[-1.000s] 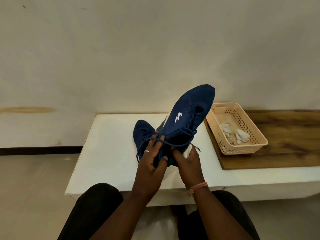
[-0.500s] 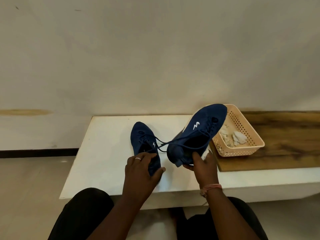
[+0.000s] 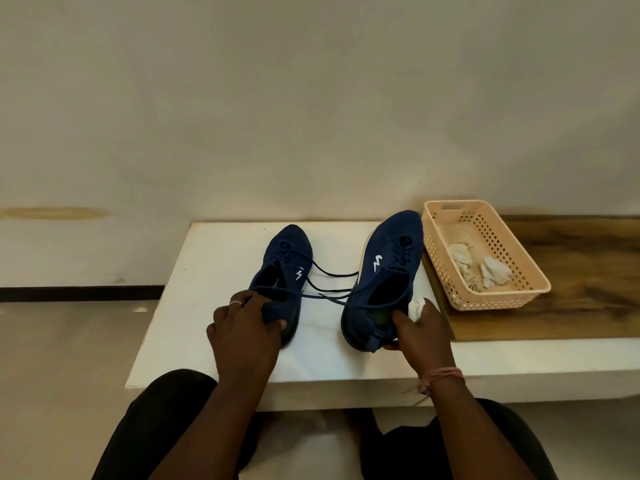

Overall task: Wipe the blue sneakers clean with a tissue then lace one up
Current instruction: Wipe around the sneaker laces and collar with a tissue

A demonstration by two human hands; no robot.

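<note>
Nearest, the left hand (image 3: 242,327) curls its fingers (image 3: 273,325) round the heel of the left sneaker (image 3: 282,271); the right hand (image 3: 417,332) grips the heel of the right sneaker (image 3: 382,282), a crumpled tissue (image 3: 416,308) tucked against the palm. Both sneakers stand on the white table (image 3: 214,271), toes pointing away from the fingers. Loose laces (image 3: 329,289) trail between them, just beyond the fingers. Farther right, a basket (image 3: 491,301) holds used tissues (image 3: 491,271). Wiping appears largely done; lacing remains.
</note>
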